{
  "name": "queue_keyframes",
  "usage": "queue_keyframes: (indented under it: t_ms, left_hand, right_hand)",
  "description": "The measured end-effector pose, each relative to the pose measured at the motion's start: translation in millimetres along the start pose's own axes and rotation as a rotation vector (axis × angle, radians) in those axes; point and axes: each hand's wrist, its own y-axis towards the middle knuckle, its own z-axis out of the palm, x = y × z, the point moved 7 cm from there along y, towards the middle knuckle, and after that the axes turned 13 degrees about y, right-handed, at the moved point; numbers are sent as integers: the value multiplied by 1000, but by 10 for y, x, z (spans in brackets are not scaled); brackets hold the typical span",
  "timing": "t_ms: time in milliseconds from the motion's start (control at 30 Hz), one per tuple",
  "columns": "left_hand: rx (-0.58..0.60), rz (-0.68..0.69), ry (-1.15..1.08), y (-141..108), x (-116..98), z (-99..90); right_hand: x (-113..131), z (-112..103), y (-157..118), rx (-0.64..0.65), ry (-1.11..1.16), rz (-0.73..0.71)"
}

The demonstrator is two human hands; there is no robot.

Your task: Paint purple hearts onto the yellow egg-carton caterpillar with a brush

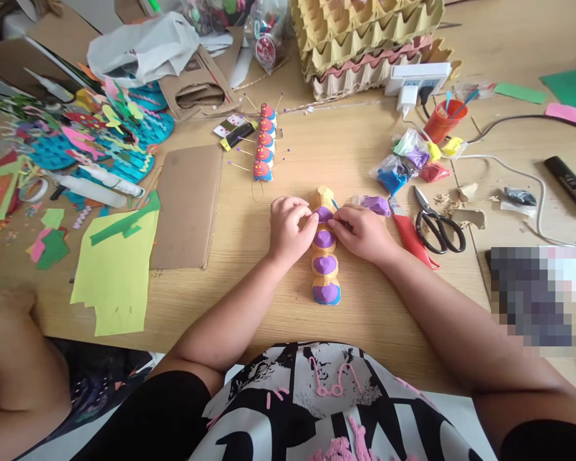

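A bumpy yellow egg-carton strip (325,251) lies lengthwise before me, purple clay on several of its humps and blue at its near end. My left hand (292,230) is at the strip's left side near the far end, thumb and fingers pinched at the edge of a purple patch. On the right side my right hand (360,232) presses its closed fingertips against the same hump. Whether clay sits between the fingertips is too small to tell. Beyond them stands a finished-looking red and blue strip (264,144) with thin sticks poking out.
Scissors (439,224), a red cutter (410,237), clay bags (415,150) and a red cup (445,121) lie right. Egg trays (365,38) and a power strip (420,75) stand behind. Cardboard (187,205) and yellow paper (120,262) lie left, near another person's arm (19,365).
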Motion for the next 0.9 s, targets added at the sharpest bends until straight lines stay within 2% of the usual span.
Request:
queue_keyframes:
  t_ms: [233,500,733,900]
  left_hand:
    - [46,16,-35,9,-29,38]
    - [2,37,-44,13,-60,6]
    - [37,2,-27,19,-48,29]
    - [57,-60,5,22,-45,-4]
  right_hand:
    - [-46,-26,12,-37,-19,25]
    - [-117,-69,34,-86,0,69]
    - [-194,-90,47,-101,45,112]
    - [-162,-119,50,-123,-6,118]
